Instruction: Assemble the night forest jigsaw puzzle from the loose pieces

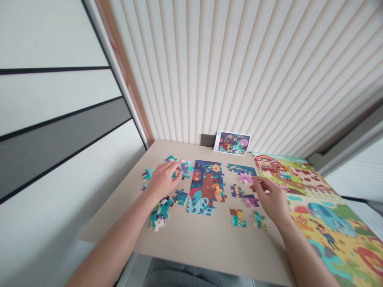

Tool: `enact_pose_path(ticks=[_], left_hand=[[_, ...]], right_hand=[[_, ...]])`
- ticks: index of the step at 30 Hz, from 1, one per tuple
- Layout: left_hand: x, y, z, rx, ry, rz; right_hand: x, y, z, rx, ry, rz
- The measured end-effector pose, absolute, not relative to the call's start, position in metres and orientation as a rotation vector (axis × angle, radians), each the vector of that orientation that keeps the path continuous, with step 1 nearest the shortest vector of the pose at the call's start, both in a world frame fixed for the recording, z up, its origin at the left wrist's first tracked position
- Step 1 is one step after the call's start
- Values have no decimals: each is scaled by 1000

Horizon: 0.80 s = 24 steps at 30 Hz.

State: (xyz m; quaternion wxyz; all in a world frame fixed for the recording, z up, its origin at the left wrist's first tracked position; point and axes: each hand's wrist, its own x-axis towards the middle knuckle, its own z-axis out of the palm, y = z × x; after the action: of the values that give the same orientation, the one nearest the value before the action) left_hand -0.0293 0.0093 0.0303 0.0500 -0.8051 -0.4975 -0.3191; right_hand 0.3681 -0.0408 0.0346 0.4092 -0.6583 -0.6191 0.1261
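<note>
My left hand (164,178) is over the loose puzzle pieces on the left, thumb and index finger apart. Its fingertips are beside a blue puzzle piece (185,166), and the palm hides some of the pieces beneath. My right hand (271,198) has its fingertips pinched at the edge of a purple puzzle piece (245,177), just below a dark blue joined strip (239,168). Between my hands lies a joined puzzle section (206,187) showing a brown bear, an owl and teal leaves. A cluster of green and teal pieces (161,213) lies below my left hand.
More loose pieces (237,217) lie at the right of the table (191,239). A picture card (232,143) leans upright at the back by a wall socket (207,140). Two large colourful pictures, a farm (296,175) and an elephant scene (335,235), cover the right side.
</note>
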Motion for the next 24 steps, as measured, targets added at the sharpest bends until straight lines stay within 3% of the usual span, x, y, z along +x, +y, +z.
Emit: enact_pose_path(ticks=[24], left_hand=[[-41,15,27,-2574,-1716,-803]], right_hand=[[396,-29,26,-1769,-1612,350]])
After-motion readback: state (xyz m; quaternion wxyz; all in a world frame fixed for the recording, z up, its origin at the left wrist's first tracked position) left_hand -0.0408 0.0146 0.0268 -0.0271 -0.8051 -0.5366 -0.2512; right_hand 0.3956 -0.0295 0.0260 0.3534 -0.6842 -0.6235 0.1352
